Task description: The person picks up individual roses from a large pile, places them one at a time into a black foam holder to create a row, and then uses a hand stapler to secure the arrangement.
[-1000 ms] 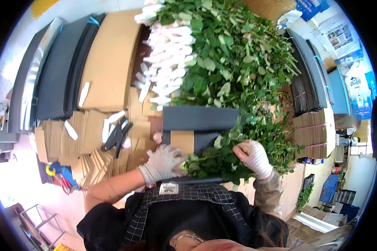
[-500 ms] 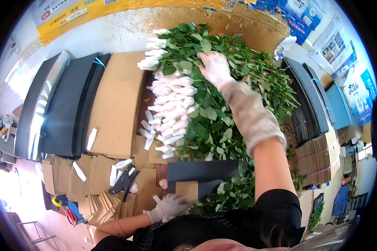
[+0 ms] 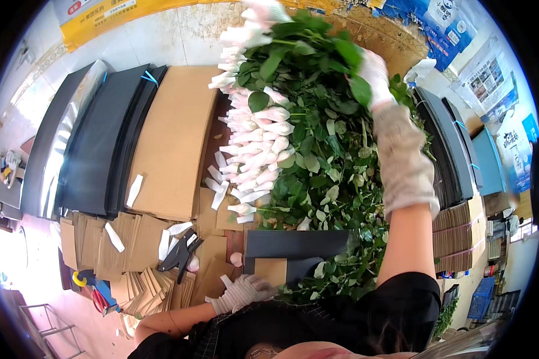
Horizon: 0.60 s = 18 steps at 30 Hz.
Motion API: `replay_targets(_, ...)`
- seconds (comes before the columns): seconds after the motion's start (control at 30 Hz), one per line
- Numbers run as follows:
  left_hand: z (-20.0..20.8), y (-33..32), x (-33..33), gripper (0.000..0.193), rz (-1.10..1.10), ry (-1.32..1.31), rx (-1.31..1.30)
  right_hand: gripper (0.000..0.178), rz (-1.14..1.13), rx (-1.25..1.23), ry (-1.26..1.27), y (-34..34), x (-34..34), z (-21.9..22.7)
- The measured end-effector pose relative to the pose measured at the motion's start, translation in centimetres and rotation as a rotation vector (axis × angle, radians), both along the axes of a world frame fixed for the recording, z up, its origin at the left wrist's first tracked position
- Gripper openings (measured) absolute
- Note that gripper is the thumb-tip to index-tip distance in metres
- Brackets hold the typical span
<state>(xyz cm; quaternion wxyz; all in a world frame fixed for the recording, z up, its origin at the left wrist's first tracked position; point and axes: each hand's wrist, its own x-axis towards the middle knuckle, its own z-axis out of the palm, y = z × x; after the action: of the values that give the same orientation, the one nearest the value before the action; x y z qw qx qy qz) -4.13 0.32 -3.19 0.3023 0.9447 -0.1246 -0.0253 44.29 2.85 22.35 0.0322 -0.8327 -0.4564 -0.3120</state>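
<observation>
My right hand (image 3: 374,78), in a pale glove, is closed around the leafy stems of a bunch of roses (image 3: 302,57), lifted at the far side of the pile. Leaves hide part of its fingers. Their blooms, in white net sleeves (image 3: 263,21), point left and are blurred. Below lies the pile of roses (image 3: 335,161), its pale pink sleeved blooms (image 3: 257,137) lined up along the left. My left hand (image 3: 245,293), in a striped white glove, rests at the near table edge beside a small cardboard piece (image 3: 270,271), fingers stretched out, holding nothing visible.
A black stapler-like tool (image 3: 181,256) lies on stacked cardboard pieces (image 3: 144,239) at left, with loose white sleeves (image 3: 114,237). Tall brown cardboard (image 3: 170,143) and black sheets (image 3: 99,143) stand behind. A black board (image 3: 299,244) lies before me; more stacks (image 3: 458,233) stand right.
My right hand has closed on rose stems and raised the bunch upward and away, to the right of where it was. My left hand has barely moved. The whole view has shifted slightly.
</observation>
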Motion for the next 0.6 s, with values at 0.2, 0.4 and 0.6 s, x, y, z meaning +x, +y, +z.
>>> replay_targets(0.2,0.6,-0.2,0.8,0.027,-0.005,-0.066,0.073,0.056,-0.238,-0.555,0.075,-5.7,-8.2,-12.6)
replay_targets(0.4,2.6,-0.1,0.5,0.035,0.024,-0.050,0.027,0.034,0.428,0.382,0.202,-11.8,-17.2,-2.2)
replay_targets(0.6,2.4,0.2,0.9,0.036,-0.027,-0.055,0.103,0.018,0.530,0.088,-0.078,-20.5,-30.7,10.4)
